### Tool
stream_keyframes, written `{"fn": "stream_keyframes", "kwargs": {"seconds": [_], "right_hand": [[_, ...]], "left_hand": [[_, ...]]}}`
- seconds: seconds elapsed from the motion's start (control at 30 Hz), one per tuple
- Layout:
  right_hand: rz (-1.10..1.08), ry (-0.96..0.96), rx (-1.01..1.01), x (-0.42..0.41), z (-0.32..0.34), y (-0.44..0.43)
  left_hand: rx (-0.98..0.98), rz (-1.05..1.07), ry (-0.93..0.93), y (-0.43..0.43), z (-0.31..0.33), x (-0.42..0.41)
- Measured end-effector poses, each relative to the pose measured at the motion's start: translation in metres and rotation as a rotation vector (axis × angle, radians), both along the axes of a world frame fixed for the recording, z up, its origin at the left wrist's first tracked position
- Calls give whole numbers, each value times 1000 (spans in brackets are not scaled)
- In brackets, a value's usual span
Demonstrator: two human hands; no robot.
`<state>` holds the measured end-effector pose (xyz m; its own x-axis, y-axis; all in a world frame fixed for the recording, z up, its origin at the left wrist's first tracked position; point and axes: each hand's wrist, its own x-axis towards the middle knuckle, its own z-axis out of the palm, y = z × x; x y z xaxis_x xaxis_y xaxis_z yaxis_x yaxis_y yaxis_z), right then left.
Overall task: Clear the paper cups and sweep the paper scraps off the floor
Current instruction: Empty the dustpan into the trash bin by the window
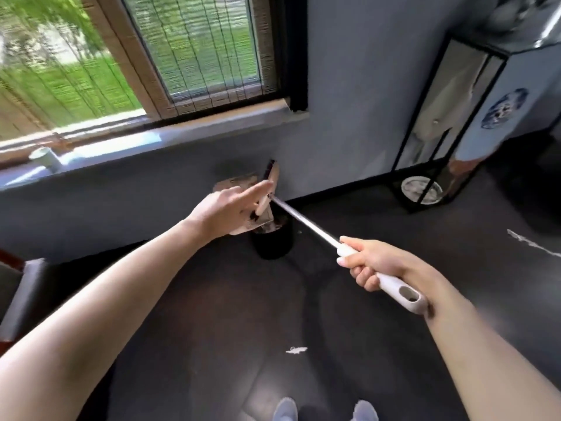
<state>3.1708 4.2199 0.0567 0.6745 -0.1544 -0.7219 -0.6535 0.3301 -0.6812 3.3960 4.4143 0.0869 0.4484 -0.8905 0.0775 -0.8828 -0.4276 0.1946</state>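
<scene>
- Seemingly between sweeps, a person's right hand [364, 265] gripped the broom [306, 221] by its white handle, the broom head poised over a black bin [273, 244] by the wall.
- Left hand [224, 208] reached to the head, fingers extended; its hold could not be told.
- Paper scraps [296, 350] lay on open floor [212, 329] near the feet, calling for a lowered broom; a paper cup [45, 158] stood on the windowsill [121, 147].

Dark floor [212, 299]: white paper scrap [296, 350] near ctr, 2nd scrap [534, 245] at rt edge, black bin [273, 244] by wall, black-framed stand [403, 147] further rt, plate [420, 189] w/in its base.
</scene>
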Motion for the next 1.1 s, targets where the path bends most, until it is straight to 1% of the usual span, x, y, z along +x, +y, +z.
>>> {"fn": "stream_keyframes", "kwargs": {"seconds": [0.07, 0.17, 0.23, 0.33, 0.43, 0.57, 0.63, 0.73, 0.83, 0.9, 1.0, 1.1], "right_hand": [[-69, -9, 16, -5, 3, 8], [-153, -6, 24, -19, 5, 18], [-177, -6, 6, -29, 7, 19], [-204, -17, -6, -42, 12, 15], [-247, -45, 19, -51, 10, 15], [-298, -85, 123, -59, 0, 27], [-322, -108, 156, -62, -2, 31], [-307, -109, 144, -65, -3, 35], [-304, -115, 147, -71, -4, 39], [-316, -126, 157, -75, -3, 39], [-321, -138, 165, -78, -4, 39], [-326, -148, 186, -81, -8, 43]], "left_hand": [[79, -99, 24, 6, -8, -2], [199, -166, 96, 6, -17, -20], [218, -128, 178, 3, -21, -33], [228, 5, 300, -4, -29, -41], [340, 33, 317, -12, -39, -46], [544, -35, 197, -13, -51, -65], [599, -64, 99, -12, -60, -73], [628, -141, -106, -10, -75, -85], [661, -280, -288, -8, -85, -85], [648, -386, -387, -8, -87, -79], [625, -468, -462, -5, -86, -69], [635, -542, -486, 2, -84, -67]]}}
